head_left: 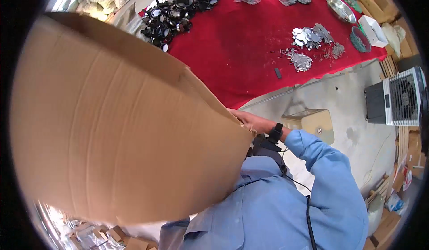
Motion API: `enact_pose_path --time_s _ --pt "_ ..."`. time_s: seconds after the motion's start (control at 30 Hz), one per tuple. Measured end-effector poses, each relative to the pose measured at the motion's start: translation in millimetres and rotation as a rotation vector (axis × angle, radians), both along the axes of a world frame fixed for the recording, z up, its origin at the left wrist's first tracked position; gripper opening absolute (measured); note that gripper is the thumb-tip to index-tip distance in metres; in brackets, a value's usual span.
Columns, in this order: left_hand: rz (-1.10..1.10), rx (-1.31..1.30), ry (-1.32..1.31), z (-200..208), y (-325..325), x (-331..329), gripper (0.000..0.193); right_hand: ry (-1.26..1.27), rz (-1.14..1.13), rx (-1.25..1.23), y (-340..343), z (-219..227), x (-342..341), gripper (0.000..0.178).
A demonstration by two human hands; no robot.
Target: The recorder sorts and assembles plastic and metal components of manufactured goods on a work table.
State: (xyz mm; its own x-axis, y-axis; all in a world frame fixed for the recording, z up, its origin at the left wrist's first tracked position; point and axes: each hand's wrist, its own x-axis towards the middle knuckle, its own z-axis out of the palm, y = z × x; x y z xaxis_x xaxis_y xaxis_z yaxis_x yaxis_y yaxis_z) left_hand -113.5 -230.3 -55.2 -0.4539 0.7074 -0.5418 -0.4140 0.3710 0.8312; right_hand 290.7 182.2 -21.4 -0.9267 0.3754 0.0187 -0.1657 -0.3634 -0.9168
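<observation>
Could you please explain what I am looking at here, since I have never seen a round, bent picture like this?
This is one view from a wide fisheye camera worn on a person's head, looking down, so straight edges curve. The person wears a blue long-sleeved shirt. Their right hand grips the edge of a large cardboard sheet held close to the camera; the left hand is hidden behind it. Beyond lies a table with a red cloth, bearing a heap of small black round parts, shiny metal pieces and a metal bowl. A white fan unit stands on the floor.
</observation>
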Motion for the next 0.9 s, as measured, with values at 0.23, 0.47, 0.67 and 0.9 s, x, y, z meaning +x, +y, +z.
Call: enact_pose_path --time_s 0.23,0.47,0.67,0.9 --pt "-0.081 0.005 0.035 8 52 -16 0.062 -0.028 -0.113 -0.065 8 -17 25 0.085" --pt "-0.153 -0.004 0.097 39 112 -9 0.061 0.184 -0.155 -0.076 26 22 36 0.076" --pt "-0.157 -0.047 0.155 70 146 23 0.061 0.212 -0.155 -0.202 53 69 95 0.084" --pt "-0.139 -0.120 0.223 112 168 58 0.061 0.118 -0.267 -0.157 32 18 133 0.086"
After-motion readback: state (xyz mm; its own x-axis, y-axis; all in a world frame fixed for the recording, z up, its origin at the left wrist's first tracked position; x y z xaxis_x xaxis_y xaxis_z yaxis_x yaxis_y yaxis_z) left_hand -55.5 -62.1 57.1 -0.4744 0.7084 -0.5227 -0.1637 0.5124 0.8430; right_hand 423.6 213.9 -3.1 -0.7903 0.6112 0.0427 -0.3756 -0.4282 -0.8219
